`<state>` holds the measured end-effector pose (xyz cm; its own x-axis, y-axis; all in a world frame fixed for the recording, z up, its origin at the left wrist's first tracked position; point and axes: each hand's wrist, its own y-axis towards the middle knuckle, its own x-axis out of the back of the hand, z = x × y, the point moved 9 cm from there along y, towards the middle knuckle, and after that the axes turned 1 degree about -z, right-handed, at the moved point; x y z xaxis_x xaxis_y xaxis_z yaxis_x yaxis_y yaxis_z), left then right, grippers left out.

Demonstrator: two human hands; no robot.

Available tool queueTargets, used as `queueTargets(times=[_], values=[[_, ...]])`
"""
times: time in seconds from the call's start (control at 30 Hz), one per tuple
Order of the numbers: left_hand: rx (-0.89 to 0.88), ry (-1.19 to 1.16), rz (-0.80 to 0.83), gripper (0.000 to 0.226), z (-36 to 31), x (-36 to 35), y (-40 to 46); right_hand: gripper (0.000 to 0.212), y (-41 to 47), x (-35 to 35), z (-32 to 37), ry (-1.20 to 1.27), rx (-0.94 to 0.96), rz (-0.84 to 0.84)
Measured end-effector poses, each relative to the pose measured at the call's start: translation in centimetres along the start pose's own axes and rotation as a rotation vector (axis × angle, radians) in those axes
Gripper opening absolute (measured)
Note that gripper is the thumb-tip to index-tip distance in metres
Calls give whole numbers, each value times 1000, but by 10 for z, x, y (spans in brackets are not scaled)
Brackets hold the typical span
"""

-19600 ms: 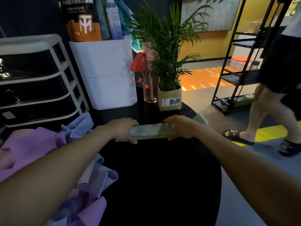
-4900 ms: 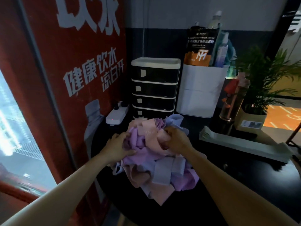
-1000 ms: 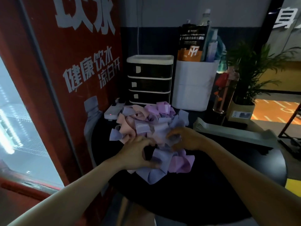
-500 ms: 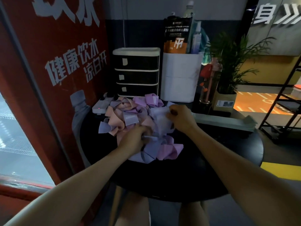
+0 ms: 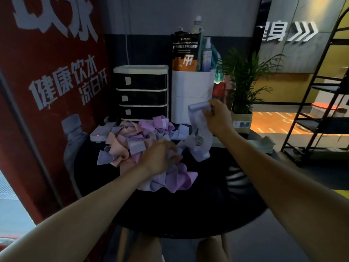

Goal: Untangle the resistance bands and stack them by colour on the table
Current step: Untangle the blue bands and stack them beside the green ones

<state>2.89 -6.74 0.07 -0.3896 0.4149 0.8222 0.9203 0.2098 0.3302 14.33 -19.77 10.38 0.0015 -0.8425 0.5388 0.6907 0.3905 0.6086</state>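
Resistance bands (image 5: 149,148) lie in a knotted heap of pink, purple and lavender on the left half of the round black desk (image 5: 188,205), right in front of you. Your left hand (image 5: 158,159) rests on the near side of the heap, fingers curled down into it, apparently pinning or pinching the bands there (exactly which strand it holds I cannot tell). Just beyond and higher, your right hand (image 5: 217,118) is raised clear of the desk, its fingers clamped on the upper end of a pale lavender band (image 5: 200,127); that band hangs down in a twisted ribbon, its lower loop touching the desk beside the heap.

This looks like the untangling step, with one band being drawn free while the heap is held down. Across the desk on the right a flat grey-green stack (image 5: 264,143) already lies on its own, so sorting seems started but far from finished. The next move calls for a steady lift until the lavender tail clears the knot, then laying it flat on bare desk as its own colour pile. Behind stand a drawer unit (image 5: 141,91), a white bin (image 5: 192,97) and a potted plant (image 5: 243,87)
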Motion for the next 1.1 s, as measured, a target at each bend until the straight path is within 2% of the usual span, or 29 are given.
queueTargets(times=[0.1,0.17,0.2,0.27,0.33,0.37,0.4,0.47,0.57,0.67,0.8,0.97,1.07,1.1], values=[[-5,137,325,57,-32,-46,-8,12,-6,19,-20,-12,-91,-75],[-38,251,419,56,-44,-65,-13,16,-13,27,-35,-24,-147,-86],[-56,311,436,48,-44,-72,-14,17,-16,28,-42,-40,-158,-70],[-35,363,435,28,-41,-80,-16,19,-26,27,-55,-52,-176,-20],[-4,343,343,11,-35,-76,-13,19,-37,28,-66,-45,-227,26],[23,386,296,9,-30,-69,-12,25,-43,28,-71,-46,-243,43],[64,448,254,10,-23,-56,-11,28,-47,28,-75,-46,-252,62],[92,616,208,15,-3,-35,-6,20,-56,29,-83,-33,-290,91],[153,782,231,32,27,-18,-5,21,-64,32,-87,-9,-305,87],[187,883,263,30,27,-17,-6,13,-70,34,-88,7,-293,91],[128,615,302,35,-4,-30,5,10,-74,37,-95,133,-323,77],[61,70,100,21,-61,-28,25,24,-82,44,-83,397,-365,143],[-2,-192,58,39,-92,-28,34,29,-84,46,-68,592,-397,225],[-42,-240,69,36,-105,-30,36,28,-83,47,-62,638,-401,249]])
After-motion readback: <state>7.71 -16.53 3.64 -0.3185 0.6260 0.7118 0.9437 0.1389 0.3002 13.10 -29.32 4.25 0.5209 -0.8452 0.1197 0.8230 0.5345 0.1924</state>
